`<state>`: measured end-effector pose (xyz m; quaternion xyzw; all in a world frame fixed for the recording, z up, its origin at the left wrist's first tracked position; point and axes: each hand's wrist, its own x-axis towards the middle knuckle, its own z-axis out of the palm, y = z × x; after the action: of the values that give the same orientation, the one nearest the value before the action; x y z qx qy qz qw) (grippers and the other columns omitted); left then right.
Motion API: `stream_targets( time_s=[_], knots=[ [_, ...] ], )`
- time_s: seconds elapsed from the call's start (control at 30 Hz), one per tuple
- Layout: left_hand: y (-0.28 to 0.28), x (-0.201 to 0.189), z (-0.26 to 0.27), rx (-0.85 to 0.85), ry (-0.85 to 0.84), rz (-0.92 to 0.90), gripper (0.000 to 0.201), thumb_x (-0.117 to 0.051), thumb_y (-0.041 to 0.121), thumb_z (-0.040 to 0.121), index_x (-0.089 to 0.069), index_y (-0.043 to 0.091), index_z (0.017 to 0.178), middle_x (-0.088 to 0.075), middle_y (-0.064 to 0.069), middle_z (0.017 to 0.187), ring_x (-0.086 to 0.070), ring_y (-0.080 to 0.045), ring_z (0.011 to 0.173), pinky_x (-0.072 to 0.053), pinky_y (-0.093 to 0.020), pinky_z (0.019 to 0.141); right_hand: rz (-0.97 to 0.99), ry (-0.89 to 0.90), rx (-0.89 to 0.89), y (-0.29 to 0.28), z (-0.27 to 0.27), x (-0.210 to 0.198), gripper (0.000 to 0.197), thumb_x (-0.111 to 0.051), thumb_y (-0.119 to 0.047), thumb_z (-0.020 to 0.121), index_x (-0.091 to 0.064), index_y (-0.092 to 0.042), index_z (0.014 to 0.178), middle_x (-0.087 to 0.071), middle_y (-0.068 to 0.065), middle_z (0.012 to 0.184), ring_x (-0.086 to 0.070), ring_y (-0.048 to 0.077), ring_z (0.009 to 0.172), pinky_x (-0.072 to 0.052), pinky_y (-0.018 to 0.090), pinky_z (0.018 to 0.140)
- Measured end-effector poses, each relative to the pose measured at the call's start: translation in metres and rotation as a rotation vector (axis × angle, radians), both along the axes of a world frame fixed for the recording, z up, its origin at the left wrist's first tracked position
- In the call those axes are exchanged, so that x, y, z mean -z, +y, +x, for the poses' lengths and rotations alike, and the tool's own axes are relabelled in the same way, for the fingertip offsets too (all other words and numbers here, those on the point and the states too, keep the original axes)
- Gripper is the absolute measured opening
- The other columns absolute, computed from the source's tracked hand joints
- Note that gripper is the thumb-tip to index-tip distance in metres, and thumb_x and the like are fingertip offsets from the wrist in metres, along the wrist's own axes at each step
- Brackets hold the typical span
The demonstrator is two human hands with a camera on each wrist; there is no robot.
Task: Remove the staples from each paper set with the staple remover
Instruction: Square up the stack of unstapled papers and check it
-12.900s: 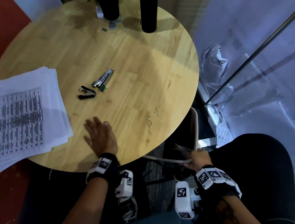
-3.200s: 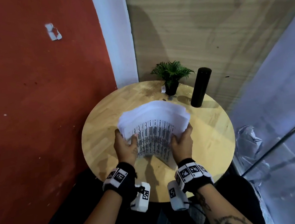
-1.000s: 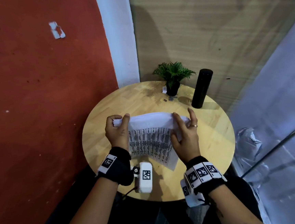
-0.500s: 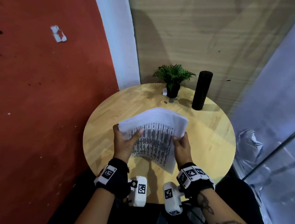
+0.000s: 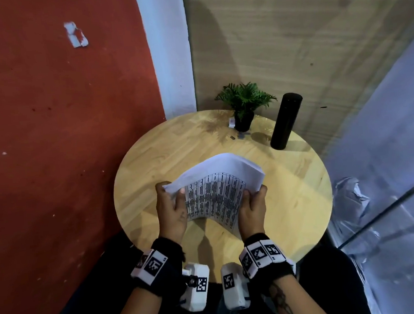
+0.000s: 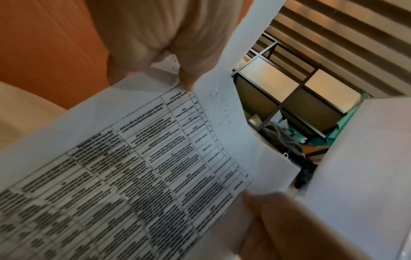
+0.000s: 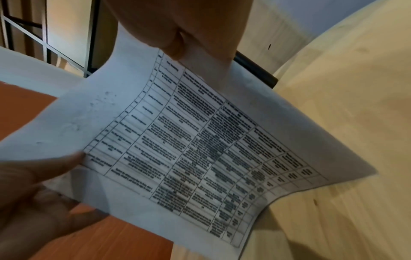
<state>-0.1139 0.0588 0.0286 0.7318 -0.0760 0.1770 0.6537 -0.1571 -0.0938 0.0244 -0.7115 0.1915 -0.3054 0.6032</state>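
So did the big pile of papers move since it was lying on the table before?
Yes. The paper stack is now lifted over the table's middle, gripped by the left hand and right hand.

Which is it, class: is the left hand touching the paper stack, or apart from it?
Touching. Head view shows left hand gripping paper stack's left edge.

printed table text [image 7: 195, 154] blurred, tabletop [image 5: 292, 194] under paper stack [image 5: 217, 176] hidden (from above)

White paper stack [image 5: 218, 181] with printed table, bowed, held above the table.
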Motion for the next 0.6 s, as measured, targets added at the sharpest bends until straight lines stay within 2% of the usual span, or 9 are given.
stream_targets(
  time_s=[0.07, 0.17, 0.27, 0.3, 0.37, 0.43, 0.5, 0.57, 0.6],
  knots=[
    [0.002, 0.003, 0.0, -0.011, 0.013, -0.007, 0.037, -0.047, 0.047, 0.08, -0.039, 0.016, 0.1, -0.057, -0.003, 0.091, -0.054, -0.001, 0.079, -0.041, -0.012, 0.075, -0.011, 0.001, 0.019, 0.003, -0.001, -0.002, 0.008, -0.035, -0.022, 0.083, -0.03, -0.017, 0.086, -0.044, 0.009, 0.075, -0.043, 0.023, 0.071, -0.024, 0.03, 0.059],
    [0.006, -0.003, 0.001, -0.027, 0.021, -0.015, 0.03, -0.053, 0.034, 0.087, -0.037, 0.012, 0.1, -0.055, 0.008, 0.088, -0.054, 0.013, 0.077, -0.041, -0.011, 0.074, -0.013, -0.013, 0.052, 0.001, -0.005, -0.006, 0.012, -0.036, -0.022, 0.084, -0.027, -0.025, 0.076, -0.044, 0.009, 0.073, -0.04, 0.022, 0.067, -0.02, 0.031, 0.056],
    [0.003, -0.001, 0.003, -0.034, 0.024, 0.007, 0.021, -0.055, 0.005, 0.092, -0.036, 0.006, 0.101, -0.053, 0.01, 0.087, -0.053, 0.02, 0.074, -0.039, -0.002, 0.069, -0.015, 0.008, 0.042, 0.003, -0.008, -0.003, 0.009, -0.035, -0.022, 0.083, -0.028, -0.023, 0.078, -0.043, 0.005, 0.072, -0.042, 0.023, 0.069, -0.021, 0.03, 0.057],
    [0.002, -0.001, 0.003, -0.026, 0.027, 0.01, 0.02, -0.055, 0.003, 0.092, -0.037, 0.006, 0.101, -0.054, 0.009, 0.087, -0.054, 0.02, 0.074, -0.039, -0.002, 0.069, -0.007, 0.016, 0.03, 0.003, -0.008, -0.001, 0.007, -0.036, -0.022, 0.082, -0.029, -0.02, 0.081, -0.044, 0.005, 0.074, -0.043, 0.023, 0.071, -0.021, 0.029, 0.057],
    [0.004, 0.0, 0.005, 0.036, 0.067, 0.005, 0.02, -0.056, 0.001, 0.092, -0.041, 0.005, 0.105, -0.058, 0.007, 0.093, -0.056, 0.019, 0.08, -0.041, -0.003, 0.074, 0.022, 0.028, -0.006, 0.001, -0.006, 0.002, 0.017, -0.039, -0.023, 0.081, -0.031, -0.013, 0.093, -0.049, 0.007, 0.082, -0.045, 0.022, 0.075, -0.027, 0.027, 0.06],
    [0.011, 0.006, 0.01, 0.139, 0.158, -0.029, 0.03, -0.058, 0.003, 0.091, -0.046, 0.004, 0.118, -0.062, 0.003, 0.109, -0.059, 0.014, 0.094, -0.045, -0.008, 0.085, 0.078, 0.088, -0.063, -0.003, -0.007, 0.009, 0.031, -0.043, -0.023, 0.079, -0.032, -0.009, 0.104, -0.052, 0.009, 0.093, -0.048, 0.02, 0.082, -0.033, 0.026, 0.065],
    [0.018, 0.015, 0.02, 0.197, 0.238, -0.042, 0.035, -0.058, 0.002, 0.09, -0.05, 0.001, 0.124, -0.062, -0.006, 0.118, -0.061, 0.002, 0.102, -0.047, -0.017, 0.092, 0.074, 0.191, -0.106, -0.01, -0.007, 0.021, 0.036, -0.047, -0.016, 0.085, -0.035, -0.002, 0.115, -0.053, 0.012, 0.101, -0.049, 0.023, 0.089, -0.032, 0.026, 0.065],
    [0.021, 0.026, 0.028, 0.211, 0.312, -0.015, 0.03, -0.057, 0.001, 0.09, -0.054, -0.001, 0.12, -0.064, -0.013, 0.114, -0.061, -0.014, 0.101, -0.048, -0.029, 0.091, 0.03, 0.3, -0.107, -0.017, -0.005, 0.033, 0.032, -0.046, -0.005, 0.094, -0.036, 0.003, 0.123, -0.055, 0.018, 0.109, -0.053, 0.03, 0.097, -0.031, 0.028, 0.065],
    [0.022, 0.031, 0.031, 0.213, 0.343, 0.01, 0.024, -0.058, 0.004, 0.09, -0.057, -0.002, 0.114, -0.065, -0.013, 0.104, -0.06, -0.018, 0.096, -0.049, -0.031, 0.083, 0.011, 0.327, -0.11, -0.02, -0.004, 0.036, 0.033, -0.045, -0.003, 0.095, -0.035, 0.004, 0.126, -0.055, 0.021, 0.113, -0.054, 0.033, 0.101, -0.034, 0.03, 0.067]
  ],
)
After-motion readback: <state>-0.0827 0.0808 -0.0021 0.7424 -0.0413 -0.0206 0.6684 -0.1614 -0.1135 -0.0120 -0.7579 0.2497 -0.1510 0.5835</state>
